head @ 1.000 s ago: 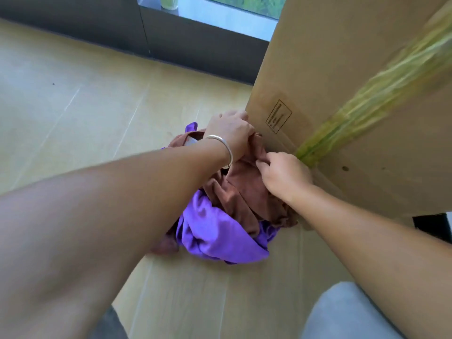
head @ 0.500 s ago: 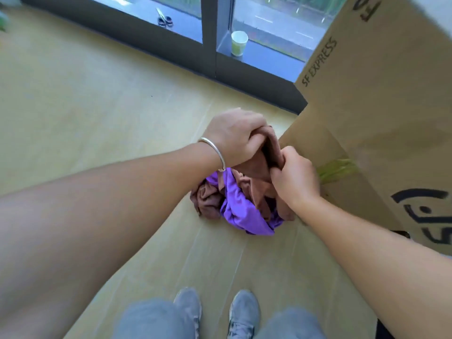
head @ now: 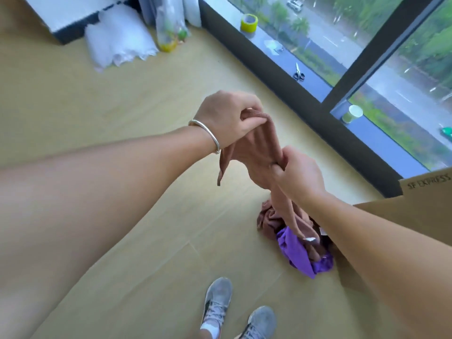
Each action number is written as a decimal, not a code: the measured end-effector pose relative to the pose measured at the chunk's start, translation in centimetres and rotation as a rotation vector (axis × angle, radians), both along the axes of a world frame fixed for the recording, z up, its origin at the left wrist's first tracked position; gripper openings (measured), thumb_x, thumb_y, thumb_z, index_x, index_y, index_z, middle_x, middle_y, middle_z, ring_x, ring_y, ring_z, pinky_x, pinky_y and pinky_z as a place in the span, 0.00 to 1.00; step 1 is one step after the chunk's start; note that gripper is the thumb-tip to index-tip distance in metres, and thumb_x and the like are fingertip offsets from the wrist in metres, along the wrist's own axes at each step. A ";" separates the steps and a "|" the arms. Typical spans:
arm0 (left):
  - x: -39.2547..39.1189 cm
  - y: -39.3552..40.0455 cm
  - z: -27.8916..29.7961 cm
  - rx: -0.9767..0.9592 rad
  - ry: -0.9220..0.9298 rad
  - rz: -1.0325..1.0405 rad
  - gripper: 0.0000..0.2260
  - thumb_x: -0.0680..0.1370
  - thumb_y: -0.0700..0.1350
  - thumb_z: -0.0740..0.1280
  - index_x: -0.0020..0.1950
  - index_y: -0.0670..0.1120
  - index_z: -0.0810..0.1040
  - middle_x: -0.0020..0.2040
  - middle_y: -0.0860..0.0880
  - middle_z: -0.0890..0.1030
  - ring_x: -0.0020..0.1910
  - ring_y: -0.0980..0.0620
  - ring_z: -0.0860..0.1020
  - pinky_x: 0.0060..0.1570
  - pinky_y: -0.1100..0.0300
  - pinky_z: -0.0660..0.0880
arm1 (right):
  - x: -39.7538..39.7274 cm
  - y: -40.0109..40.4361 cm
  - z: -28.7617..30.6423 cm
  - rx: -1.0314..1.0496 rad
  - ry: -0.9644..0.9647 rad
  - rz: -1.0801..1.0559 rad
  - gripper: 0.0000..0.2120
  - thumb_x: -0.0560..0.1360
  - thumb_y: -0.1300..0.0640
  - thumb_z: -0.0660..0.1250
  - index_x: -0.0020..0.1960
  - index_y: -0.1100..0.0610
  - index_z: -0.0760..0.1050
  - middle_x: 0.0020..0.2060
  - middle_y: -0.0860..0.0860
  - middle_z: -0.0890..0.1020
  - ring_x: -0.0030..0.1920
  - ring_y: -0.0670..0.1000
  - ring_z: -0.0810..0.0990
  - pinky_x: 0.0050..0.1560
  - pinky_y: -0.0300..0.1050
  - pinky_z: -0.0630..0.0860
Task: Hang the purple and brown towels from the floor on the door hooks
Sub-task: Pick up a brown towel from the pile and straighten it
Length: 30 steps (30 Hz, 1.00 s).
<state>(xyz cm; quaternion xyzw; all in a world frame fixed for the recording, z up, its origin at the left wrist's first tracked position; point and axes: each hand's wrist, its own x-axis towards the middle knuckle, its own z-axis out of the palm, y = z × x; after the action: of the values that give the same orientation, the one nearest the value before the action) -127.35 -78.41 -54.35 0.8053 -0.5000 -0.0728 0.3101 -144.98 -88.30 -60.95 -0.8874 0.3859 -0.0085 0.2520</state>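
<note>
The brown towel (head: pixel 259 152) is stretched up off the floor between both hands. My left hand (head: pixel 227 116), with a silver bracelet on the wrist, pinches its top edge. Lower and to the right, my right hand (head: pixel 300 174) grips a bunched part of the same towel. The towel's lower end trails down to a crumpled heap on the wooden floor. The purple towel (head: pixel 298 253) lies in that heap, partly under the brown cloth, beside a cardboard box. No door or hooks are in view.
A large cardboard box (head: pixel 415 204) stands at the right, touching the heap. A dark window sill (head: pixel 281 69) holds a tape roll (head: pixel 249 22), scissors (head: pixel 299 72) and a paper cup (head: pixel 352 113). White plastic bags (head: pixel 117 42) lie at the far left. My shoes (head: pixel 217 302) are below.
Both hands have risen, pulling the brown towel up and apart from the heap. The view has tilted up and left, so more of the window and floor shows.
</note>
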 end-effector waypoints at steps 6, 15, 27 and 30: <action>4.3 9.0 4.1 0.122 -0.008 0.154 0.06 0.73 0.54 0.69 0.47 0.54 0.83 0.40 0.54 0.82 0.43 0.50 0.79 0.45 0.56 0.75 | 8.0 5.5 2.2 -0.016 0.182 0.252 0.08 0.74 0.48 0.60 0.51 0.47 0.73 0.45 0.46 0.78 0.45 0.54 0.77 0.36 0.44 0.67; -3.1 14.0 -0.9 0.438 0.118 0.156 0.10 0.77 0.49 0.64 0.56 0.55 0.80 0.52 0.53 0.82 0.51 0.48 0.79 0.51 0.55 0.74 | 6.9 7.6 -0.6 -0.104 0.580 0.405 0.12 0.74 0.50 0.60 0.57 0.48 0.73 0.44 0.47 0.73 0.43 0.51 0.74 0.36 0.42 0.67; -15.9 25.8 -20.1 1.016 0.428 0.235 0.20 0.77 0.51 0.64 0.70 0.54 0.70 0.66 0.51 0.75 0.64 0.47 0.74 0.58 0.54 0.72 | -2.9 9.9 -12.8 -0.087 0.810 0.711 0.14 0.74 0.58 0.57 0.58 0.52 0.74 0.60 0.52 0.76 0.61 0.56 0.75 0.54 0.48 0.74; -17.4 29.5 -24.4 1.115 0.462 0.286 0.19 0.78 0.50 0.64 0.69 0.55 0.71 0.66 0.51 0.75 0.63 0.47 0.75 0.57 0.55 0.72 | -3.8 12.9 -16.2 -0.094 0.748 0.792 0.17 0.74 0.59 0.58 0.61 0.51 0.72 0.59 0.51 0.76 0.61 0.56 0.75 0.51 0.48 0.71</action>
<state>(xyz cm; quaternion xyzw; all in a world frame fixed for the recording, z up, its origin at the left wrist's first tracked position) -144.80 -48.96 -78.79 0.8685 -0.1937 -0.4534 -0.0505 -148.82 -75.38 -77.19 -0.9176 0.0850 0.3861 0.0414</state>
